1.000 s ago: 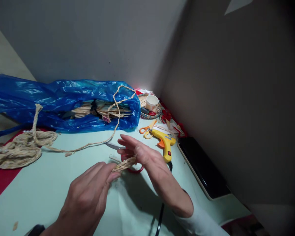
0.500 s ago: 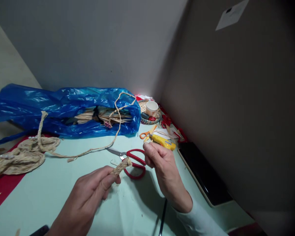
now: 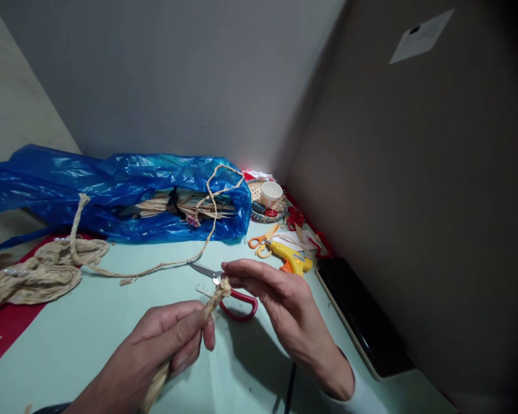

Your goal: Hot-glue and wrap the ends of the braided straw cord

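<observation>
My left hand (image 3: pixel 172 333) is closed round a braided straw cord (image 3: pixel 216 300), whose frayed end points up and away from me. The cord's lower part runs out below my palm. Just right of that end is my right hand (image 3: pixel 280 299), its fingers stretched out and its thumb largely hidden; nothing shows in it. Under the two hands lie red-handled scissors (image 3: pixel 242 313), blades to the left, one handle loop mostly covered by my right hand.
A blue plastic bag (image 3: pixel 69 178) with dried straw (image 3: pixel 155 205) lies at the back. Left are woven straw pieces (image 3: pixel 47 276) with a long cord. Right are a yellow glue gun (image 3: pixel 291 256), orange scissors (image 3: pixel 256 241), a basket with a white cup (image 3: pixel 271 192), and a black-screened device (image 3: pixel 362 316).
My right hand has gone from a closed pinch to stretched fingers and moved left towards the cord's end. My left hand has turned the cord, so more of it shows below the palm.
</observation>
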### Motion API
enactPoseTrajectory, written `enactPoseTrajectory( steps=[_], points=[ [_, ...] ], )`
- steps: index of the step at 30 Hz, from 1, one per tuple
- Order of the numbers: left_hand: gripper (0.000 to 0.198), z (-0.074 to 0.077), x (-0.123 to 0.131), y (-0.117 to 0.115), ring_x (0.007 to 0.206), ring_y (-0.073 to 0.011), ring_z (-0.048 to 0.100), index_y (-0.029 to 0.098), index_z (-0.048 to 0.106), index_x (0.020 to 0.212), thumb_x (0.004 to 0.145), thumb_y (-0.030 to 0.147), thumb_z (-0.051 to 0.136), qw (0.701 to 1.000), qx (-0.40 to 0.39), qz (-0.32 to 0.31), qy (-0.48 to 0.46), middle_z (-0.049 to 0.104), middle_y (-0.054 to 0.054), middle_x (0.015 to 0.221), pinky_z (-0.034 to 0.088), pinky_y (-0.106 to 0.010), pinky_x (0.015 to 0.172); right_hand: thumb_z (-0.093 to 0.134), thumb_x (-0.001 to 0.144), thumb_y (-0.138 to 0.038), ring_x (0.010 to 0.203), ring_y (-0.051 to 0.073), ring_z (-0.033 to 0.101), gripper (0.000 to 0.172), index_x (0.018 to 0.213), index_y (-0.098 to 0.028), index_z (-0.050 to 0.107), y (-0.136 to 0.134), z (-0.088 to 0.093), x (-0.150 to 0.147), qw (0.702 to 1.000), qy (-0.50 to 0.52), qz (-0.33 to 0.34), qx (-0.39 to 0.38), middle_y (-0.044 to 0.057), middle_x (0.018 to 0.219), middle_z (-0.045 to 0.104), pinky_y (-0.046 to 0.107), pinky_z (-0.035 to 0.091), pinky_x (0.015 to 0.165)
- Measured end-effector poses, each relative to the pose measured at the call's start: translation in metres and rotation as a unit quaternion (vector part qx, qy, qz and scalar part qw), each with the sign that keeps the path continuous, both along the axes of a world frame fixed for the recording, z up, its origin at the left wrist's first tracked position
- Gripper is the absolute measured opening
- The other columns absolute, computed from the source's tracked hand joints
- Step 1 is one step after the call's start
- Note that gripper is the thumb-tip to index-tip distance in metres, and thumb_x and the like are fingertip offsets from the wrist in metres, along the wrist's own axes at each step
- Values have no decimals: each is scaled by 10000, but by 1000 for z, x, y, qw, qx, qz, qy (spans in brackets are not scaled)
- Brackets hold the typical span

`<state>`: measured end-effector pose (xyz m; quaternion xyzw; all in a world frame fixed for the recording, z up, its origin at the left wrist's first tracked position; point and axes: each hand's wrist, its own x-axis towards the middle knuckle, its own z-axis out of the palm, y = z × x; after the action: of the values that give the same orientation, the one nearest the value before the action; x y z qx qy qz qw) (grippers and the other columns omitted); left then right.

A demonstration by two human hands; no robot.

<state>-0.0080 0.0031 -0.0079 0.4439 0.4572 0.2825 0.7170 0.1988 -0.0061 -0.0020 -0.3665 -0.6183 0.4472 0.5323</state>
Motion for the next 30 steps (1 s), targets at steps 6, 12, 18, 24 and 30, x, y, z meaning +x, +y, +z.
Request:
enactPoseTrajectory(
  steps=[6, 12, 18, 24, 30],
  points=[
    [465, 1, 1, 0, 548, -125, 304, 180, 724, 658, 779, 629, 745, 999, -14, -32, -13, 423, 36, 529, 270, -255, 531, 741, 938, -315, 1015, 199, 744, 253, 1188, -303, 773, 0, 5, -2, 998, -66, 21, 0, 12, 1105, 805, 309, 560, 926],
    [479, -9, 3, -3, 562, -126, 283, 180, 698, 664, 801, 638, 718, 999, -8, -54, -1, 391, 50, 533, 240, -252, 537, 693, 971, -304, 892, 179, 760, 131, 981, -263, 817, 1, 0, -9, 997, -65, -20, 21, 5, 912, 822, 286, 561, 837],
    [474, -24, 3, -3, 587, -148, 338, 196, 660, 675, 808, 650, 685, 998, 14, -47, 30, 446, 27, 608, 358, -271, 576, 688, 962, -296, 873, 194, 760, 135, 925, -268, 814, 2, -3, -8, 998, -62, -14, -7, 15, 893, 817, 323, 565, 862],
    [471, -26, 2, 0, 556, -136, 323, 205, 624, 675, 878, 628, 608, 996, 48, -45, 53, 448, 31, 603, 329, -257, 526, 721, 927, -479, 1329, 241, 619, 737, 1567, -373, 370, 4, -1, 0, 979, 127, 64, -147, 66, 1431, 657, 421, 494, 1089],
    [345, -22, 1, -15, 637, -169, 559, 253, 617, 739, 1008, 431, 494, 904, 368, 61, 209, 606, 12, 700, 420, -282, 596, 630, 981, -448, 641, 107, 518, 331, 769, -193, 637, 13, -10, -2, 982, 99, -125, -103, -29, 673, 578, 225, 427, 629]
  ],
)
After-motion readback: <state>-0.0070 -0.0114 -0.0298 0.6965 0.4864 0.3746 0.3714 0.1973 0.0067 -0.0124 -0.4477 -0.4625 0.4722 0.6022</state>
